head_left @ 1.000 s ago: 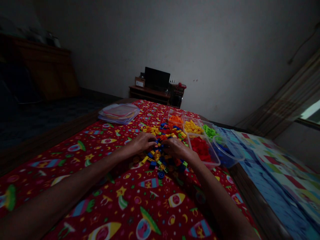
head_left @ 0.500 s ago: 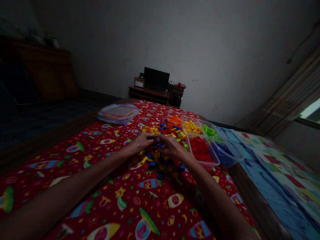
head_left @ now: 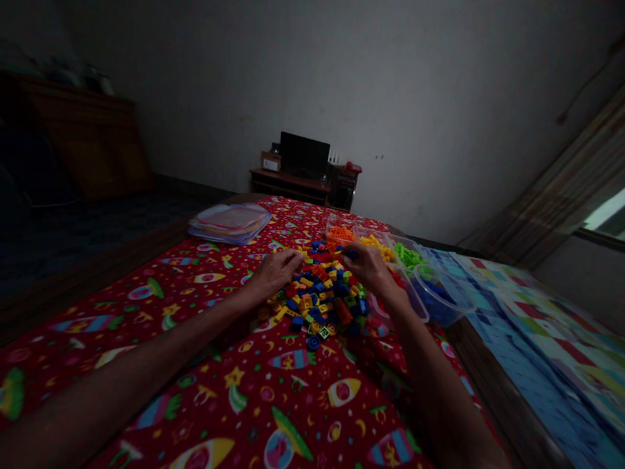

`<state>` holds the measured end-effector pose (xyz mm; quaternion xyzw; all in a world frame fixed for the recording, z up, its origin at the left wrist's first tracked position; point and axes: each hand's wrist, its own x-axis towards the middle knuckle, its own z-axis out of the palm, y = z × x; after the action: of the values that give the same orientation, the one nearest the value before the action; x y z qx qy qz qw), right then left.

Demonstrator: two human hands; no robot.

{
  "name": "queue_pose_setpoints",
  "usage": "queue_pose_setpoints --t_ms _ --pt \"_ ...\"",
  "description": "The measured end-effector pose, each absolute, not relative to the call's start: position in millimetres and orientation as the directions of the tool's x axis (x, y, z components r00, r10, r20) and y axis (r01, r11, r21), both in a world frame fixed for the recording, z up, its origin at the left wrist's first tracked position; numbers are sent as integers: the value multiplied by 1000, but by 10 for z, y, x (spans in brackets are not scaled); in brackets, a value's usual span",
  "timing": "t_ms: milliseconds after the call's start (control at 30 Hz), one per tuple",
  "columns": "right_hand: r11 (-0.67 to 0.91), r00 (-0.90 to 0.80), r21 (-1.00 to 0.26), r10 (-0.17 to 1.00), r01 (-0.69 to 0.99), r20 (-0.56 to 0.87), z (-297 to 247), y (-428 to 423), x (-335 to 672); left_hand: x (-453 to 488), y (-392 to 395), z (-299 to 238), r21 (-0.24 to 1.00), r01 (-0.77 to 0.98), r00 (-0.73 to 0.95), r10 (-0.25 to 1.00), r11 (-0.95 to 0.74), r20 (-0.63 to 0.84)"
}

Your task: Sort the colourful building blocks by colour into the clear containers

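Note:
A heap of mixed toy building bricks in blue, yellow, red, orange and green lies on the red patterned cloth. At the heap's left edge is my left hand, its fingers pinched together; what they hold, if anything, is too small to make out. My right hand hovers over the right side of the heap, beside the clear trays. Between its thumb and fingers shows a dark blue building brick, partly hidden. My right forearm and hand cover part of the tray of red bricks.
Clear containers on the right hold orange bricks, yellow bricks and green bricks. A round clear tub holds blue ones. Stacked plastic lids lie at the left back. A wooden edge runs along the right.
My hands were together above the heap and have moved apart. The right hand has gone right toward the trays, the left slightly left, uncovering the bricks between them.

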<state>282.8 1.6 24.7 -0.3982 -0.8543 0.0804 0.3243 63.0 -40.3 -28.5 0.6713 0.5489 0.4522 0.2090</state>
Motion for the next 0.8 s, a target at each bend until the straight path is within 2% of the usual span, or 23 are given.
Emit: queue_pose_setpoints --t_ms 133,233,333,400,467,533,700,800 --pt "466 -241 -296 790 834 563 531 176 3412 408 -361 -232 554 780 -61 846 -291 530" --pt "201 -51 -209 827 957 560 638 218 3904 231 -286 -296 463 849 -72 811 -256 581" --pt "16 54 -180 925 984 377 629 236 4291 102 -214 -425 440 876 -79 841 -198 535" --pt "-65 112 -215 971 974 212 586 249 4448 58 -178 -521 455 878 -98 875 -148 474" --pt "-121 153 -248 982 961 112 544 261 4520 42 -151 -612 488 867 -118 906 -106 406" --pt "-118 156 -249 978 961 138 527 266 4517 42 -134 -689 525 848 -143 928 -64 344" --pt "69 8 -166 906 984 423 612 249 4216 64 -120 -784 572 820 -172 950 -8 259" --pt "221 -126 -158 877 962 464 634 215 3828 89 -101 -800 585 811 -155 959 -15 239"
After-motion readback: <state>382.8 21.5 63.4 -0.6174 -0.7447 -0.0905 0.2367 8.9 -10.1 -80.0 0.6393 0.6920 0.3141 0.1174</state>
